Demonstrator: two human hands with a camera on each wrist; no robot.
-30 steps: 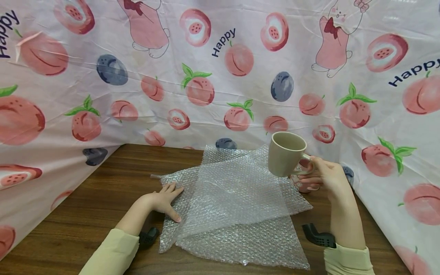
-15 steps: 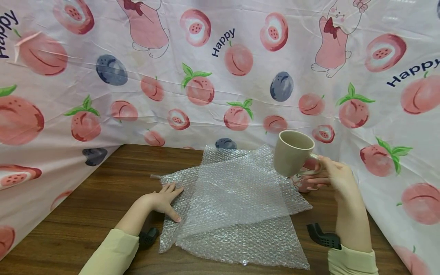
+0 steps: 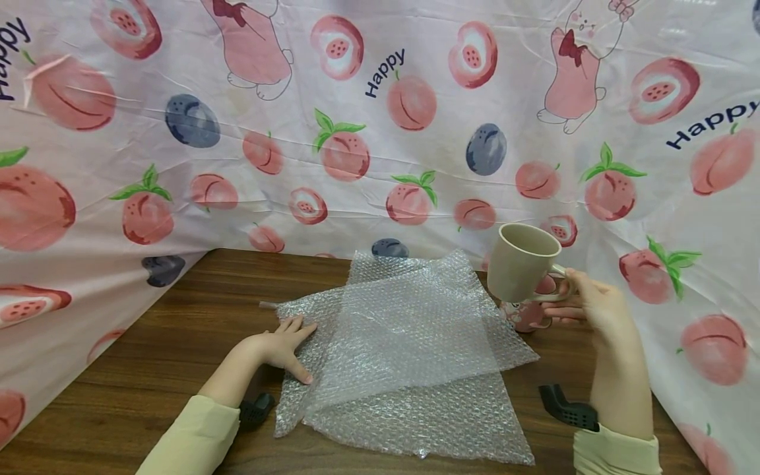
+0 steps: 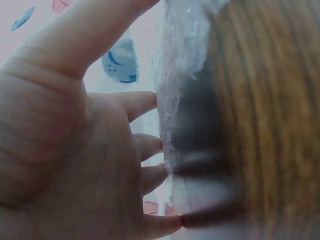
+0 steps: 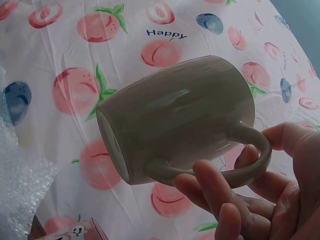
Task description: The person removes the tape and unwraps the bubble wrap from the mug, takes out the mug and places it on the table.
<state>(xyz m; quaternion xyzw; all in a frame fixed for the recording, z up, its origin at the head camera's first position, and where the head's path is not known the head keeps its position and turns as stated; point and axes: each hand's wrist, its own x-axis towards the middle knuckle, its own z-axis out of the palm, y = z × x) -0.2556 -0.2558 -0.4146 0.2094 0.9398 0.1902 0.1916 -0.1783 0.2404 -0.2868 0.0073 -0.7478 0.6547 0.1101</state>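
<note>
A beige mug [image 3: 518, 270] hangs in the air at the right, tilted slightly, its open top visible in the head view. My right hand [image 3: 594, 307] grips it by the handle [image 5: 255, 160], fingers curled through and around the loop. Two overlapping sheets of bubble wrap [image 3: 410, 343] lie on the table, wrinkled at their edges. On the left edge of the wrap rests my left hand [image 3: 284, 348], fingers spread; in the left wrist view its fingertips touch the plastic. Behind and below the raised mug stands a pink patterned mug [image 3: 525, 316], partly hidden.
The brown wooden table [image 3: 178, 356] spans the area beneath. A fruit-printed curtain [image 3: 410, 152] encloses it at the back and both sides. Black wrist mounts [image 3: 567, 408] sit on both forearms.
My right hand has carried the beige mug to the right, uncovering more of the pink mug behind. The left hand and bubble wrap have stayed put.
</note>
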